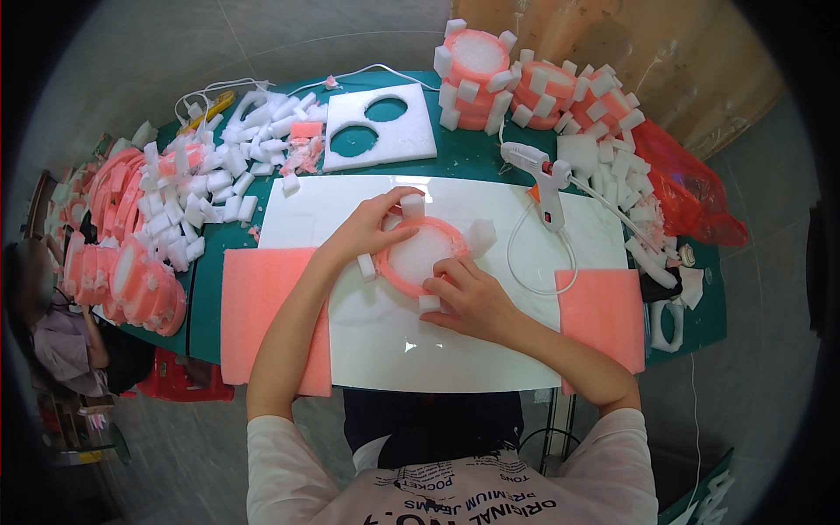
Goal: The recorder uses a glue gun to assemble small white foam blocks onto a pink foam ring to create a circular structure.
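On the white board (367, 350) lies a round foam piece (418, 255), a pink ring around a white disc, with white foam blocks standing at its rim. My left hand (381, 226) grips its upper left side, thumb on the pink rim and fingers by the top white block (411, 206). My right hand (472, 299) is at the lower right, fingers curled and pressing a small white foam block (429, 304) against the rim. Another white block (480, 237) sticks out on the right side. Right of the board's middle, a white hot glue gun (544, 185) rests with its cable looped.
Pink foam sheets (271, 306) flank the board. Loose white foam blocks (232, 162) and pink rings (118, 188) pile up at left. Behind stand a white sheet with two holes (402, 144) and stacked pink-and-white pieces (472, 83). A red plastic bag (691, 188) lies far right. Another person (70, 337) sits at left.
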### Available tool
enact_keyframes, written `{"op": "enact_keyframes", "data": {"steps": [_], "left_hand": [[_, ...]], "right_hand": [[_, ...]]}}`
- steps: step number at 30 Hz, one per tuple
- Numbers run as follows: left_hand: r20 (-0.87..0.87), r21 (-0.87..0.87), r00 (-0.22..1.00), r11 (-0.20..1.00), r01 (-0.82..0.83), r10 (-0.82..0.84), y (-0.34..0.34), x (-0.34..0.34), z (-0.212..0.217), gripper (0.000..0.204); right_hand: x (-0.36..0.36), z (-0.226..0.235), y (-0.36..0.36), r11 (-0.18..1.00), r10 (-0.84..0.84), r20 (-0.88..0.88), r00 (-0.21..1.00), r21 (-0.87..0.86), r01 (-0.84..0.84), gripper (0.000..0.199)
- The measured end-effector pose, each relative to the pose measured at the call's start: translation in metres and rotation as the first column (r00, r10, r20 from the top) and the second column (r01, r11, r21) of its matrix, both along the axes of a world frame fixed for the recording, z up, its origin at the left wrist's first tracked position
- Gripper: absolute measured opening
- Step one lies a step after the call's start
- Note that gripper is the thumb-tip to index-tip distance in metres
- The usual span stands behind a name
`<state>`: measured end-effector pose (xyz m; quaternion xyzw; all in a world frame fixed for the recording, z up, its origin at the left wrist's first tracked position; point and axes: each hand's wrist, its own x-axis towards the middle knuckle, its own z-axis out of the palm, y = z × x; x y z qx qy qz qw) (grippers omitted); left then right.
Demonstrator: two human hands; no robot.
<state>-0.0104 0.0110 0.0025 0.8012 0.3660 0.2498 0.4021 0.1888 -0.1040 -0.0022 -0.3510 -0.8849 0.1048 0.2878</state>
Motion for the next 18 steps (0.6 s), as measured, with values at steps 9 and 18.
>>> {"op": "enact_keyframes", "data": {"steps": [9, 18], "left_hand": [[0.002, 0.004, 1.0, 1.0, 0.012, -0.012, 0.0001, 0.0, 0.0012, 0.051], [-0.012, -0.002, 1.0, 1.0, 0.002, -0.002, 0.0014, 0.0, -0.0021, 0.052]], "right_hand": [[-0.0005, 0.0022, -0.0006, 1.0, -0.003, 0.009, 1.0, -0.006, 0.003, 0.039], [-0.0002, 0.002, -0.0005, 1.0, -0.004, 0.02, 1.0, 0.008, 0.004, 0.039]]}}
